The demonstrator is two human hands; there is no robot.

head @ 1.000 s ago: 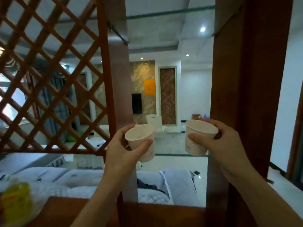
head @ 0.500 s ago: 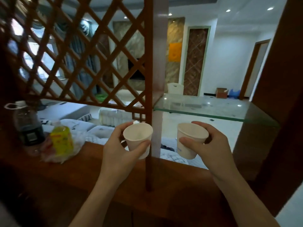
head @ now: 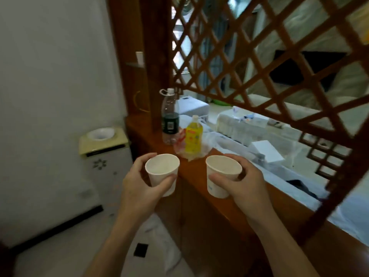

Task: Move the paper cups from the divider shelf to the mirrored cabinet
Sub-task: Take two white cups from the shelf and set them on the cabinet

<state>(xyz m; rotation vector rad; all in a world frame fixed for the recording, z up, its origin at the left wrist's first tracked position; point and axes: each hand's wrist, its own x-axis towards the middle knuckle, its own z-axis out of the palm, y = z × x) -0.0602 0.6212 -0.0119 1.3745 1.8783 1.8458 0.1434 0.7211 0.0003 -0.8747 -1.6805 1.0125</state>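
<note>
I hold one white paper cup in each hand, both upright and empty. My left hand (head: 137, 188) is wrapped around the left paper cup (head: 162, 172). My right hand (head: 245, 188) grips the right paper cup (head: 221, 176), which has a faint blue print low on its side. Both cups hang in the air just over the near edge of the wooden divider's lower ledge (head: 197, 176). The lattice panel of the divider (head: 259, 62) rises above and to the right. No mirrored cabinet is in view.
On the ledge stand a clear water bottle (head: 169, 118) and a yellow drink bottle (head: 193, 139) lying in a plastic bag. A water dispenser (head: 103, 154) stands against the white wall at left. A white plastic bag (head: 157, 242) lies on the floor below.
The view has swung left and down, away from the glass shelf toward the wall and dispenser. Both hands still carry their cups side by side, now lower over the ledge.
</note>
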